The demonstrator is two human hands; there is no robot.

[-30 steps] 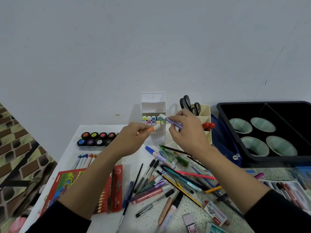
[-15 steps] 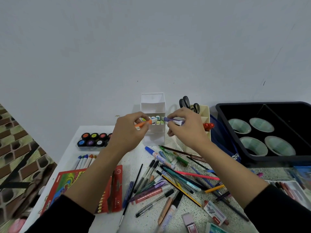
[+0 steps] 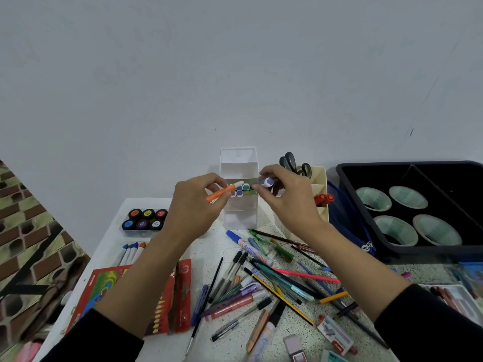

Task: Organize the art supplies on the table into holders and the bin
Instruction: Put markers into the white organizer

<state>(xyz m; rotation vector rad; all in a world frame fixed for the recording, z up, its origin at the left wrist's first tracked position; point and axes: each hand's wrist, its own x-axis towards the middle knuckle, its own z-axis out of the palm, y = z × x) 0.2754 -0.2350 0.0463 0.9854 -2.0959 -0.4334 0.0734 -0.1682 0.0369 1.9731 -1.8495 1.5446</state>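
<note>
At the back of the table [image 3: 214, 254], against the wall, both hands are raised in front of the white holder [image 3: 239, 205]. The left hand [image 3: 194, 205] pinches an orange marker [image 3: 222, 192] between thumb and fingers, its white end tilted up toward the row of coloured marker caps [image 3: 243, 190] showing in the holder's middle tier. The right hand [image 3: 290, 197] pinches a purple marker [image 3: 266, 182] by its cap end, held just at the holder's right edge, beside those caps. Neither marker is in the holder.

Right of it stands a cream holder [image 3: 320, 189] with scissors [image 3: 295, 164] upright in the back and two red markers [image 3: 324, 198] poking from a lower pocket. Farther right sits the black bin [image 3: 347, 194], with four pale green cups [image 3: 407, 212] inside. A blue pouch [image 3: 350, 226] lies between the cream holder and the bin.

On the left are a tray of paint pots [image 3: 145, 219], a few white pens [image 3: 130, 253] and a red crayon pack [image 3: 136, 293]. Between the forearms, a loose heap of pens and pencils [image 3: 261, 278] covers the tabletop.
</note>
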